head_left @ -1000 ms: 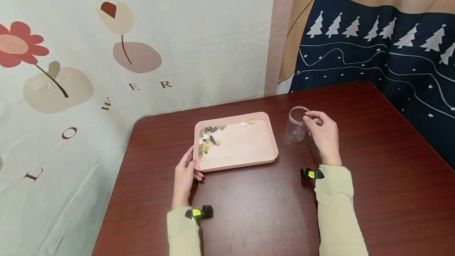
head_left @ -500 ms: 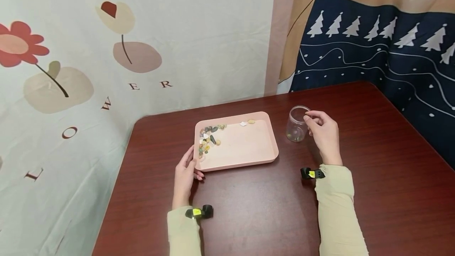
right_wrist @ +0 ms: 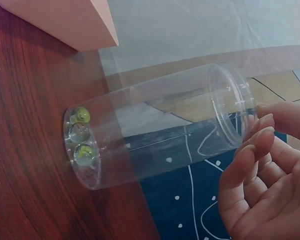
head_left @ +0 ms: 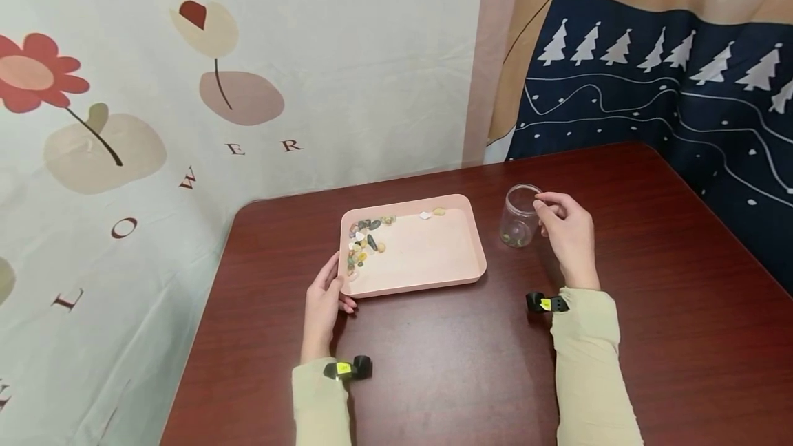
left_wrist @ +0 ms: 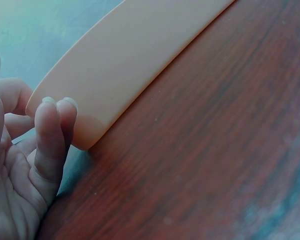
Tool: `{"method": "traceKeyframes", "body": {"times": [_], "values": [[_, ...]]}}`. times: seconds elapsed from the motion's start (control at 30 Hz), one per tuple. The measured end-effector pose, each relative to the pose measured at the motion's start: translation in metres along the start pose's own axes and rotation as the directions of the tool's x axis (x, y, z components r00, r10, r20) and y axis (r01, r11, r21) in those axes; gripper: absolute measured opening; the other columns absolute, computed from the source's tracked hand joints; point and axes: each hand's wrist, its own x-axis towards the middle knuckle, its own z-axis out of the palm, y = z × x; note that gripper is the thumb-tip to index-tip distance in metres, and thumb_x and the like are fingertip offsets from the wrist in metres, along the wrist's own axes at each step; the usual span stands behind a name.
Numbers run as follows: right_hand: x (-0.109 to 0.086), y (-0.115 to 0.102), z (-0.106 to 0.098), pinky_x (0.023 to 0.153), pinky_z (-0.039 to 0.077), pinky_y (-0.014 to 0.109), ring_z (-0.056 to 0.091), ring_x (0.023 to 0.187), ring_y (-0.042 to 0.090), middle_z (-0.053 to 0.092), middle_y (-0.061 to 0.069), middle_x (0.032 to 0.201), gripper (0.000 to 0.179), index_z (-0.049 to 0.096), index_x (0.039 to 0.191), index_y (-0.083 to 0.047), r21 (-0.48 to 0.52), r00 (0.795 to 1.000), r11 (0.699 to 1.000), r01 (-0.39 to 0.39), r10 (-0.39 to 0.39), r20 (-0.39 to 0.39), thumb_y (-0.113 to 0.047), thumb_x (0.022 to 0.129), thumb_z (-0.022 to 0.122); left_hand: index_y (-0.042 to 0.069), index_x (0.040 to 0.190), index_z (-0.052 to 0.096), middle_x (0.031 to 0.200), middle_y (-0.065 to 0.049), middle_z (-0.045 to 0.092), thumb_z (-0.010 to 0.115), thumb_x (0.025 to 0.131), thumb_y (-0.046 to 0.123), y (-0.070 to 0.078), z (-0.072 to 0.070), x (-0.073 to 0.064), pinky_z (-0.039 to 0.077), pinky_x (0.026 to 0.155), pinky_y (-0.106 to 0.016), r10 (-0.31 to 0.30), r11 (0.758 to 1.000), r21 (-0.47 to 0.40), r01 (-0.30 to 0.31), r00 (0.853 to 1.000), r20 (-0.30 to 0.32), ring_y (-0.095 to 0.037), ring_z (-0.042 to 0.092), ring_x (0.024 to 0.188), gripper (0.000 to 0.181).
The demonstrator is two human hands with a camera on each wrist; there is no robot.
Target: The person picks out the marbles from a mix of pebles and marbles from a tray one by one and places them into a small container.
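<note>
At the near left corner of the pink tray (head_left: 427, 253), my left hand (head_left: 322, 303) grips the rim, thumb above and fingers against the outer wall. Polished stones and glass marbles (head_left: 365, 239) lie along the tray's left side. My right hand (head_left: 566, 232) is at the rim of an upright clear jar (head_left: 519, 215), index finger and thumb together and the other fingers curled. Inside the jar, the right wrist view shows three glass marbles (right_wrist: 84, 154) with yellow-green swirls on the bottom. I cannot tell whether the right fingers hold anything.
A white stone (head_left: 425, 215) and a yellowish stone (head_left: 439, 211) lie by the tray's far wall. Tray and jar stand on a dark red wooden table (head_left: 446, 363). Printed cloths (head_left: 372, 74) hang behind the table and along its right side.
Marbles have appeared at the bottom of the jar, first one and then more. Both hands, the tray and the jar have stayed nearly in place.
</note>
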Motion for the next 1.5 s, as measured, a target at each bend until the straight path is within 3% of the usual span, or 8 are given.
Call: {"method": "traceKeyframes", "body": {"times": [0.2,0.37,0.7,0.97,1.03,1.2,1.27,1.5], "values": [[-0.005,-0.014,-0.001,0.048,0.04,0.026,0.048,0.056,0.018,0.054,0.006,0.065,0.03,0.065,0.102,-0.011,0.028,0.999,0.999,0.019,-0.018,-0.029,-0.033,0.083,0.061,0.028,0.13,0.046,0.131,0.007,0.045,0.044,0.091,0.011,-0.001,-0.001,0.0,0.049,0.039,-0.033,0.024,1.0,-0.002,-0.024,1.0,0.01,-0.021,0.053,0.042,0.043],[-0.008,-0.021,0.001,0.051,0.043,0.024,0.049,0.06,0.022,0.056,0.011,0.072,0.03,0.064,0.106,-0.012,0.003,1.0,1.0,0.014,-0.014,-0.021,-0.033,0.084,0.058,0.03,0.13,0.046,0.131,0.007,0.044,0.044,0.091,0.012,0.0,-0.001,-0.001,0.05,0.04,-0.034,0.02,1.0,0.011,-0.02,1.0,0.008,-0.022,0.054,0.043,0.042],[-0.015,-0.036,0.017,0.051,0.047,0.021,0.055,0.068,0.023,0.059,0.01,0.077,0.03,0.063,0.107,-0.017,0.007,0.995,0.998,0.066,-0.066,0.074,-0.036,0.085,0.056,0.028,0.13,0.046,0.13,0.005,0.046,0.052,0.089,0.016,0.001,-0.003,0.0,0.05,0.039,-0.032,0.027,1.0,0.002,-0.027,0.999,0.021,-0.023,0.053,0.043,0.043],[-0.028,-0.062,0.037,0.055,0.05,0.028,0.057,0.066,0.025,0.059,0.013,0.077,0.025,0.062,0.106,-0.009,-0.007,0.977,0.992,0.126,-0.123,0.174,-0.024,0.088,0.055,0.029,0.131,0.045,0.131,0.005,0.045,0.051,0.089,0.01,0.003,-0.002,-0.002,0.05,0.039,-0.032,0.02,1.0,0.003,-0.02,1.0,0.018,-0.023,0.054,0.043,0.046],[-0.024,-0.051,0.046,0.056,0.051,0.029,0.058,0.066,0.023,0.06,0.012,0.077,0.024,0.062,0.106,-0.009,0.034,0.97,0.991,0.127,-0.131,0.204,-0.023,0.088,0.054,0.03,0.13,0.045,0.131,0.006,0.045,0.05,0.088,0.008,0.002,-0.003,-0.001,0.05,0.039,-0.032,0.014,1.0,0.006,-0.014,1.0,0.017,-0.023,0.054,0.043,0.048],[-0.015,-0.037,0.063,0.063,0.053,0.031,0.058,0.067,0.018,0.062,0.009,0.081,0.027,0.063,0.105,-0.015,0.017,0.954,0.989,0.148,-0.148,0.261,-0.033,0.087,0.055,0.035,0.128,0.046,0.129,0.009,0.046,0.048,0.084,0.003,0.0,-0.002,0.0,0.05,0.039,-0.033,0.009,1.0,0.023,-0.009,1.0,0.002,-0.024,0.054,0.043,0.055],[-0.02,-0.052,0.065,0.063,0.054,0.034,0.059,0.066,0.018,0.062,0.01,0.08,0.027,0.062,0.105,-0.016,-0.046,0.95,0.986,0.16,-0.141,0.279,-0.034,0.086,0.056,0.035,0.128,0.046,0.129,0.009,0.046,0.047,0.083,0.001,0.001,-0.002,0.0,0.05,0.039,-0.034,0.008,1.0,0.027,-0.008,1.0,-0.002,-0.024,0.054,0.043,0.057],[-0.016,-0.059,0.08,0.06,0.052,0.029,0.06,0.066,0.017,0.063,0.006,0.08,0.025,0.062,0.106,-0.015,-0.089,0.923,0.976,0.197,-0.154,0.353,-0.03,0.087,0.055,0.035,0.128,0.046,0.129,0.01,0.046,0.047,0.081,0.001,0.001,-0.002,0.0,0.05,0.039,-0.034,0.003,0.999,0.038,-0.003,1.0,-0.007,-0.024,0.054,0.043,0.058]]}}
